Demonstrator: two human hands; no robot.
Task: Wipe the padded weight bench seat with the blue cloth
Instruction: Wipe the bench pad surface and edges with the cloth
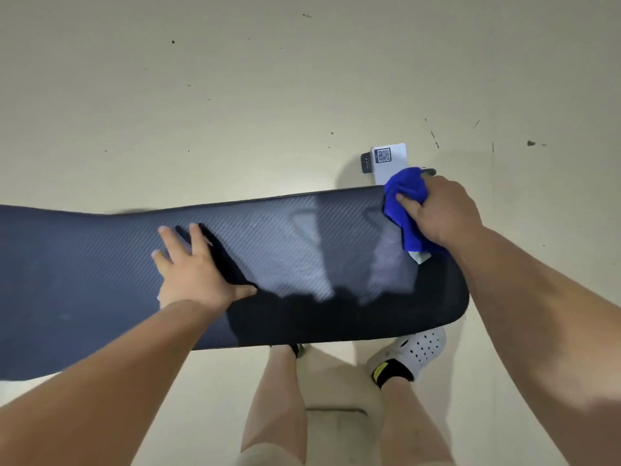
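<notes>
Head view: your right hand [440, 210] grips the bunched blue cloth [405, 210] at the bench seat [100, 264]'s far right corner; your left hand [195, 267] lies flat, fingers spread, mid-pad. A white tag under the cloth is possibly its label.

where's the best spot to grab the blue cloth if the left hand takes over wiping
Probably the bunched upper fold of the blue cloth, at the far right end of the bench seat, coming from the left. The right hand covers the cloth's right side, while the left hand lies flat on the pad.
</notes>
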